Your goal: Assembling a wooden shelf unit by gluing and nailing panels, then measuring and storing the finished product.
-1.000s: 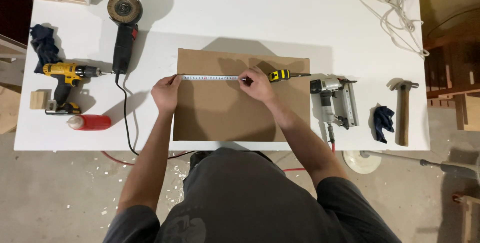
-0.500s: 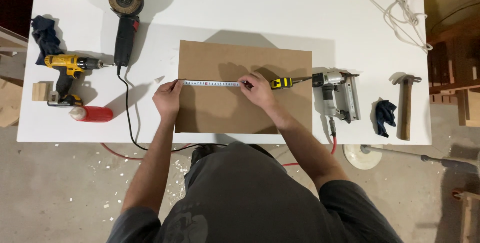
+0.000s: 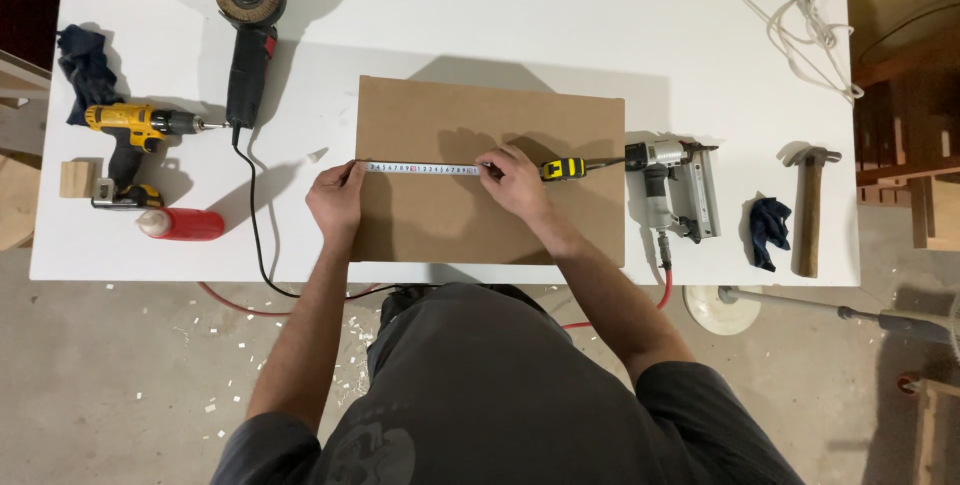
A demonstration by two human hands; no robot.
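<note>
From the head camera, the flat brown rectangular fibreboard panel (image 3: pixel 490 170) lies mid-counter (image 3: pixel 480 15). The left hand (image 3: pixel 337 200) pinches the steel tape blade's (image 3: pixel 420 168) end at the panel's nine-o'clock edge; the right hand (image 3: pixel 515 183) presses closed fingers on the blade, its yellow tape case (image 3: pixel 563 169) lying at three o'clock. Measuring seems underway; any mark would call for a steady blade. No containers show.

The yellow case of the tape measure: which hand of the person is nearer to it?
Right. The right hand presses the tape just left of the yellow case. The left hand holds the tape's end at the left edge of the brown board, much farther away.
</note>
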